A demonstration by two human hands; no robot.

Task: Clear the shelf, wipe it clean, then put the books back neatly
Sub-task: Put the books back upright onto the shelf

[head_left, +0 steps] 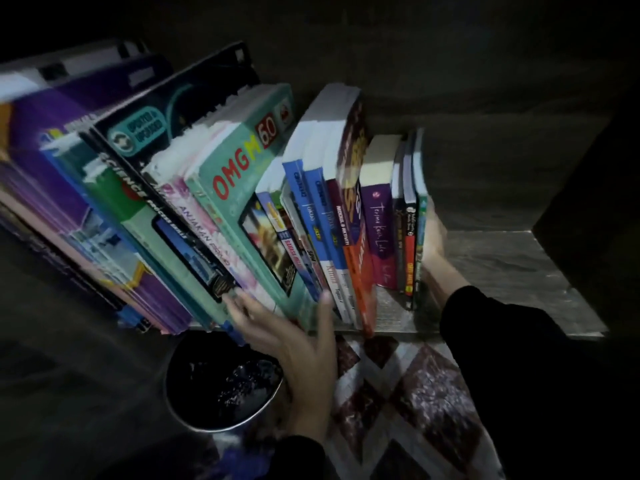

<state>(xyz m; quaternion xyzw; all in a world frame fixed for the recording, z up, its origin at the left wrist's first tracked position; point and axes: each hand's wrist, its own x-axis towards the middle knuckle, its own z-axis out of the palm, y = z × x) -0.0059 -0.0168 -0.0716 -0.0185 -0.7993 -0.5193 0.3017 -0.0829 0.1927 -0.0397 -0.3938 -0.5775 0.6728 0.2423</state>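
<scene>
Books (242, 202) stand in a row on the shelf (502, 268), filling its left and middle part. Those on the left lean over heavily to the left, while those towards the right end stand close to upright. A large teal book (242, 188) with red "OMG" lettering leans on the slanted stack beside it. Further right are two blue spines, an orange book (360, 244), a purple book (381, 220) and a few thin ones, the last of them a thin green book (420, 209).

The left hand (294, 337) is at the front edge of the shelf, under the lower corner of the teal book. Its fingers (239, 306) are spread and touch the bottom edges of the leaning books, with the thumb pointing up against the spines.

The right hand (434, 244), in a black sleeve (491, 327), presses flat against the outer side of the thin green book at the right end of the row. Its fingers lie straight and together, and the tips are hidden behind the books.

Right of that hand the shelf board is bare grey wood grain. Below the shelf are a round dark bowl (221, 379) and a floor (415, 393) with a red and white diamond pattern.
</scene>
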